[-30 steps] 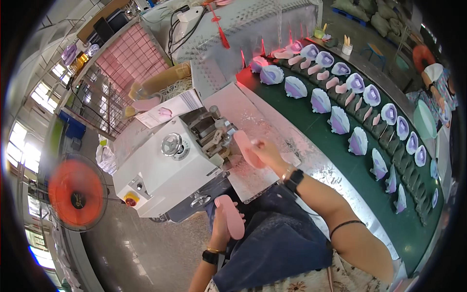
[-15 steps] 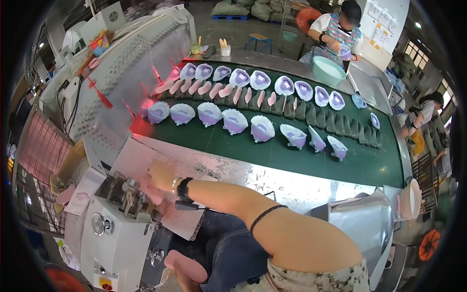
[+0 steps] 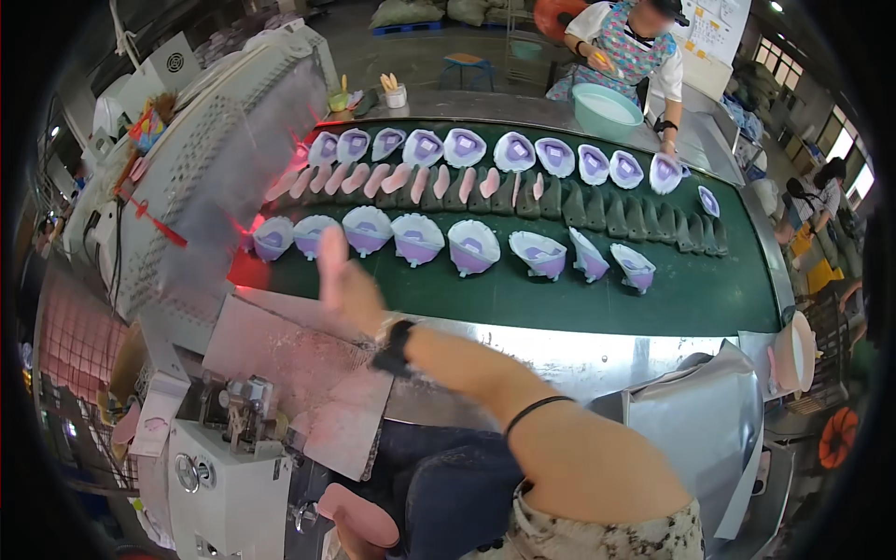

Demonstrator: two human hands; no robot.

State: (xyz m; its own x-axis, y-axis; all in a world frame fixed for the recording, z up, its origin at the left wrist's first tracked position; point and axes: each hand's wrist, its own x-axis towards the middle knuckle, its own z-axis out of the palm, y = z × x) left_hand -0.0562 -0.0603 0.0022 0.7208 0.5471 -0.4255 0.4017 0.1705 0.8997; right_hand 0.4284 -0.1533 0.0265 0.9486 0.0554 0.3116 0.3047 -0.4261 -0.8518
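My right hand (image 3: pixel 359 297), on an arm reaching in from the lower right, is raised over the belt's near left edge. Its fingers are closed on a narrow pink insole-shaped piece (image 3: pixel 331 257), somewhat blurred. Behind it runs a row of purple-and-white shoe uppers (image 3: pixel 473 248). Low in the picture, beside the white machine, a wider pink insole (image 3: pixel 364 515) is held by my left hand (image 3: pixel 353 546), whose fingers are mostly hidden. On the green belt (image 3: pixel 448 299), dark sole-shaped pieces (image 3: pixel 616 219) form a middle row, several with pink pieces (image 3: pixel 394 179) on them.
A white machine with metal clamps (image 3: pixel 229 481) stands at lower left beside a dusty board (image 3: pixel 280 350). Red light glows at the belt's left end by a grey housing (image 3: pixel 252 121). Across the belt a co-worker (image 3: pixel 635 56) stands by a pale green basin (image 3: pixel 607 110). A silver sheet-covered block (image 3: pixel 695 425) is at right.
My right hand has risen from the dusty board to the belt edge with the pink piece. The co-worker's hand has come down to a purple upper on the belt. The whole view has shifted.
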